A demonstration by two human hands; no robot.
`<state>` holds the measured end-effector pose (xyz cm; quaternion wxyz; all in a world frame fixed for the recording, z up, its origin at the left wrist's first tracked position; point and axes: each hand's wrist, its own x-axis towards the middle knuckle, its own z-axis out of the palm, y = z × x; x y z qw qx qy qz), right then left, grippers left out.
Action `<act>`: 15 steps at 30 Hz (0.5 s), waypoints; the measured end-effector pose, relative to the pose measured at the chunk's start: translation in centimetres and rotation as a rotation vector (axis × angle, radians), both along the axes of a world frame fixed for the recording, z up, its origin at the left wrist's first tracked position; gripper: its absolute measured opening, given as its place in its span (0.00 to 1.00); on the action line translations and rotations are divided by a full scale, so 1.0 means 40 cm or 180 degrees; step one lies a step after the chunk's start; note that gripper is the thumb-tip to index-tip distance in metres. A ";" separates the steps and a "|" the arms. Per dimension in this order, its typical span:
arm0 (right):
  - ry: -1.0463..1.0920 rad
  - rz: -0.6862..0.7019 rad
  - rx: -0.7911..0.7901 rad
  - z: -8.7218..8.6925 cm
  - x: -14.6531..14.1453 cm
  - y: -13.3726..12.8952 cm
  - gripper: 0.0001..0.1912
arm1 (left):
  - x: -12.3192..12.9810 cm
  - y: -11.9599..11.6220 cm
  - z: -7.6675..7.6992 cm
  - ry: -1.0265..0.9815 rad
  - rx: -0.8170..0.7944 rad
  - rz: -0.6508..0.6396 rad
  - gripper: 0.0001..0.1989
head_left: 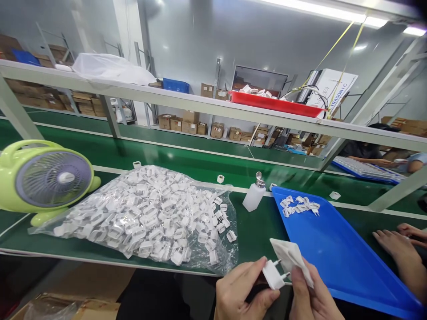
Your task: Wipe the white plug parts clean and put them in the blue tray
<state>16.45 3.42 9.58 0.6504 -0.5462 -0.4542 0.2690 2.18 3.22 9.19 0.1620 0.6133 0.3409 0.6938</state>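
Near the bottom edge, my left hand (240,291) pinches a white plug adapter (273,274) whose two pins point right. My right hand (312,293) is closed on a folded white cloth (289,255), which lies against or just beside the pins; exact contact is hard to tell. To the left, a clear plastic bag (234,240) spreads over the green bench, full of white plug housings (147,213). A blue tray (333,253) sits right of my hands, with several white plugs (300,205) at its far end. Between bag and tray stands a white pump bottle (254,198).
A green fan (53,178) stands at the left. A red tray (276,104) rests on the shelf (187,100) above. Another person's hands (396,244) are at the right edge, beyond the blue tray. An open cardboard box (96,310) is below the bench.
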 end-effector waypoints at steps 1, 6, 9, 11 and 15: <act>0.0198 0.0103 -0.0087 0.001 -0.004 0.002 0.21 | 0.001 0.001 0.000 0.0038 0.0044 -0.0014 0.25; 0.1358 0.1108 -0.0399 -0.016 -0.023 0.011 0.20 | 0.011 0.002 -0.007 -0.0186 -0.0085 -0.0136 0.26; 0.1625 0.1115 -0.0510 -0.010 -0.008 0.028 0.20 | 0.033 0.008 -0.021 -0.1280 -0.1063 -0.0552 0.21; 0.1801 0.0469 -0.0401 0.005 0.025 0.046 0.21 | 0.065 0.025 -0.035 -0.1932 -0.1782 -0.0838 0.22; 0.1712 -0.1087 0.0143 0.018 0.141 0.089 0.21 | 0.185 0.099 -0.066 -0.1535 -0.2463 -0.0854 0.17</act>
